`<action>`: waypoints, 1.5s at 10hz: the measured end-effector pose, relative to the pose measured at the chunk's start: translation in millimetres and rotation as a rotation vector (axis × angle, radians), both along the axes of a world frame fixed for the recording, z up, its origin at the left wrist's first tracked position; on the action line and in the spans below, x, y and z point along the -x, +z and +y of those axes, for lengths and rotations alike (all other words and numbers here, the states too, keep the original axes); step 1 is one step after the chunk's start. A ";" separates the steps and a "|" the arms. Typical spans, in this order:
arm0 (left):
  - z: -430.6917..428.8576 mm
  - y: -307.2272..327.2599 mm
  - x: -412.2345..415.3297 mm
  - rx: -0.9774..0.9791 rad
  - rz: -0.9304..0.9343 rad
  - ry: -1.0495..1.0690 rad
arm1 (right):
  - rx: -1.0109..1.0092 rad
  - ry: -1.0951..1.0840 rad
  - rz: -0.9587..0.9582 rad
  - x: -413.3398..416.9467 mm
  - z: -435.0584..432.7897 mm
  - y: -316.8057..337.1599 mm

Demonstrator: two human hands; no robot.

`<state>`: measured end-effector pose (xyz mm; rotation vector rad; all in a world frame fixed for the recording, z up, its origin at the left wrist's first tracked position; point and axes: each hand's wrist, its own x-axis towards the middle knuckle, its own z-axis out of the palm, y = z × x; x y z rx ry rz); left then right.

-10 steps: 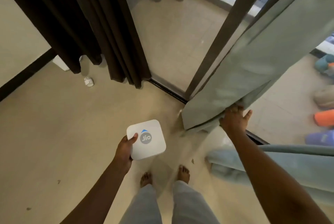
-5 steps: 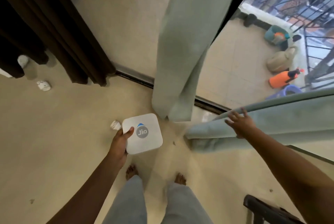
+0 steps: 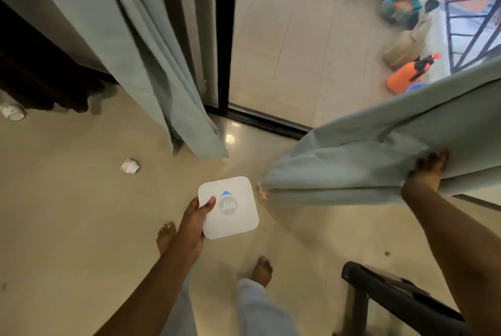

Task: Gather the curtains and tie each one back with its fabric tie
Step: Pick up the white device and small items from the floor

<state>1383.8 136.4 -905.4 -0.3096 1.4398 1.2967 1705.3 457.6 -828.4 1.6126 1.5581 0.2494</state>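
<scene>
In the head view, the right hand (image 3: pixel 425 173) at three o'clock clenches a bunch of the pale green curtain (image 3: pixel 379 151). Its fingers curl into the fabric and hold it up, so the cloth stretches from there toward the centre. This looks like the gathering step, drawing the panel together before tying. The left hand (image 3: pixel 193 224) at six o'clock grasps a white square box (image 3: pixel 230 208) with the thumb on its top face, so it is not free to help. A second pale curtain (image 3: pixel 151 64) hangs loose and ungathered at eleven o'clock beside the dark door frame (image 3: pixel 225 37). No fabric tie shows. A paper cup (image 3: pixel 130 166) lies on the floor (image 3: pixel 67 213) at nine o'clock.
</scene>
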 end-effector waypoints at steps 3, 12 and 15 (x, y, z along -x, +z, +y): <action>35.7 -37.9 -84.2 0.019 -0.016 0.025 | 0.293 0.188 0.317 -7.5 -28.7 -115.7; 101.3 -369.9 -16.9 0.073 0.109 0.039 | 0.189 -0.472 1.097 149.5 -78.7 -530.8; 26.4 -102.0 -76.3 0.081 0.102 0.131 | 0.109 -0.502 1.508 89.3 -165.9 -222.1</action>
